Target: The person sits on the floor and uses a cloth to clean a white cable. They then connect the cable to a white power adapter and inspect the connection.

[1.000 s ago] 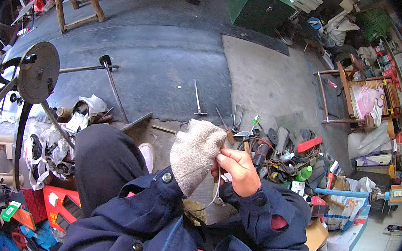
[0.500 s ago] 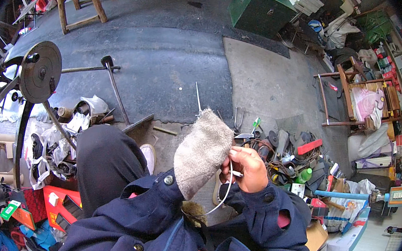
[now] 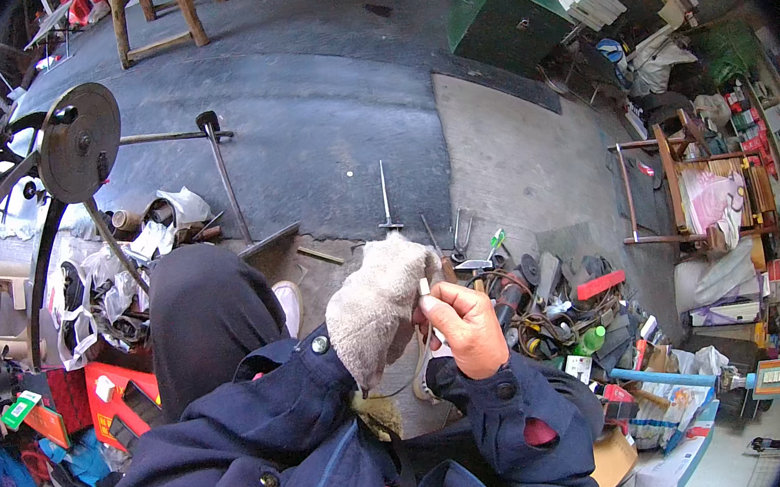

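Right hand pinched on small white cylindrical stub; stub's long axis near upright, over right edge of fuzzy grey-beige fabric piece. Left hand (hidden by fabric): can't tell grip.

downward view from the head (fisheye)

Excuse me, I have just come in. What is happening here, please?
A person is handling a fuzzy grey piece. The left sleeve runs up to it, and the left hand is hidden. The right hand pinches a small white piece at its edge. A hammer lies on the floor beyond.
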{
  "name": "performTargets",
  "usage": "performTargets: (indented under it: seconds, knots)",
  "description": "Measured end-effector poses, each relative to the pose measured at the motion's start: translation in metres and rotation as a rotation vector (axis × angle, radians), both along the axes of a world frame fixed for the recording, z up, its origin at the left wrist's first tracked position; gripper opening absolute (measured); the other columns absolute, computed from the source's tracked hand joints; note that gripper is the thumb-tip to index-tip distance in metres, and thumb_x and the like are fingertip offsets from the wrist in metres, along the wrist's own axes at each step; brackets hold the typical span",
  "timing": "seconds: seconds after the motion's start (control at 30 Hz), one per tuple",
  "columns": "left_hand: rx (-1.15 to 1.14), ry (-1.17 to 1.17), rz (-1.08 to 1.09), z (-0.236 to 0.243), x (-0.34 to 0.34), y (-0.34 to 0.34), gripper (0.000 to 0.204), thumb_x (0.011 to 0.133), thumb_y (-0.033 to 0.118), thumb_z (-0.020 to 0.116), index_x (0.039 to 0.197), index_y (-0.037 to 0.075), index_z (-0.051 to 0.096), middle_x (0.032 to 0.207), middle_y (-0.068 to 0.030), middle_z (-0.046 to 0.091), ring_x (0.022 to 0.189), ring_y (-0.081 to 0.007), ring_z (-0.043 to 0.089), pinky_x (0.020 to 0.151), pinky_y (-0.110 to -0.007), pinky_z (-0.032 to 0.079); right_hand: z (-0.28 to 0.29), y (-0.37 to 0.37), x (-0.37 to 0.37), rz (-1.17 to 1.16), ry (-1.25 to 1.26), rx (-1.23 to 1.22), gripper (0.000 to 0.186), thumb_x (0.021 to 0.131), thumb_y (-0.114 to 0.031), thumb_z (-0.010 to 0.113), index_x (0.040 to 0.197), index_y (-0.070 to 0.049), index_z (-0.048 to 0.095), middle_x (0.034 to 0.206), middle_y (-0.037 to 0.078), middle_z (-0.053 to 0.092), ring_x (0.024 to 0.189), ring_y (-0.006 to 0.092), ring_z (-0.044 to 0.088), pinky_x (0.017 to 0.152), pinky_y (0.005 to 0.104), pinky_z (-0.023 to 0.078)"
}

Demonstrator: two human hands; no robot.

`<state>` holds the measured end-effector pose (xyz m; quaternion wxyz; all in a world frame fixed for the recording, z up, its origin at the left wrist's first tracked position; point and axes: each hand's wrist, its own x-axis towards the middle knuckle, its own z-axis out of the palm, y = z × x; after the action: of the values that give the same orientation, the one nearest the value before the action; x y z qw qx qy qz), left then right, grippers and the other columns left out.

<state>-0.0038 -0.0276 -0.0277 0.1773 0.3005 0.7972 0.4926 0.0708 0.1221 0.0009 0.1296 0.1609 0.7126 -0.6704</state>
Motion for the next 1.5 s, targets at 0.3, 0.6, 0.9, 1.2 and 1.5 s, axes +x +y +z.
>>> performTargets:
  seconds: [0.3, 0.6, 0.9, 1.2, 1.5]
  knots:
    - [0.024, 0.448, 0.076, -0.008, 0.004, 0.001, 0.032, 0.072, 0.011, 0.069, 0.103, 0.009, 0.061, 0.1, -0.0148, 0.06, 0.091, -0.037, 0.06, 0.074, -0.044, 0.05, 0.001, 0.0, 0.005, 0.066, 0.036, 0.019, 0.019, 0.099, -0.013, 0.057, 0.089, 0.001, 0.064, 0.075, 0.002, 0.064, 0.063, 0.0084, 0.056, 0.058, 0.0244, 0.044]
    - [0.334, -0.024, 0.026, -0.003, -0.001, 0.008, 0.032, 0.096, 0.017, 0.058, 0.126, 0.007, 0.063, 0.113, -0.0126, 0.063, 0.089, -0.0199, 0.064, 0.073, -0.033, 0.055, 0.008, 0.0, 0.004, -0.03, 0.067, -0.013, 0.02, 0.099, -0.016, 0.057, 0.096, 0.0, 0.068, 0.077, 0.0, 0.066, 0.067, 0.0074, 0.058, 0.059, 0.0259, 0.046]
    - [0.09, 0.206, 0.116, -0.003, 0.003, -0.001, 0.024, 0.082, 0.006, 0.065, 0.106, 0.004, 0.062, 0.092, -0.0136, 0.06, 0.078, -0.0246, 0.065, 0.067, -0.032, 0.054, 0.005, 0.004, 0.004, 0.037, 0.019, -0.197, 0.025, 0.101, -0.022, 0.055, 0.094, -0.001, 0.067, 0.08, 0.004, 0.065, 0.067, 0.0097, 0.06, 0.062, 0.0238, 0.048]
    - [0.02, 0.203, 0.063, 0.002, -0.004, 0.014, 0.013, 0.088, 0.01, 0.058, 0.099, 0.006, 0.064, 0.096, -0.0163, 0.064, 0.085, -0.0251, 0.066, 0.066, -0.039, 0.052, -0.001, 0.0, 0.003, -0.07, 0.052, 0.022, 0.021, 0.101, -0.014, 0.054, 0.088, 0.0, 0.064, 0.078, 0.003, 0.065, 0.064, 0.0096, 0.058, 0.06, 0.0253, 0.047]
    - [-0.041, 0.229, 0.129, -0.008, 0.006, 0.01, 0.026, 0.069, 0.014, 0.071, 0.093, 0.009, 0.062, 0.095, -0.014, 0.061, 0.094, -0.0378, 0.058, 0.073, -0.052, 0.046, -0.005, -0.001, 0.005, -0.017, 0.043, 0.046, 0.018, 0.1, -0.01, 0.055, 0.09, 0.002, 0.064, 0.076, 0.002, 0.064, 0.065, 0.0088, 0.058, 0.06, 0.0249, 0.046]
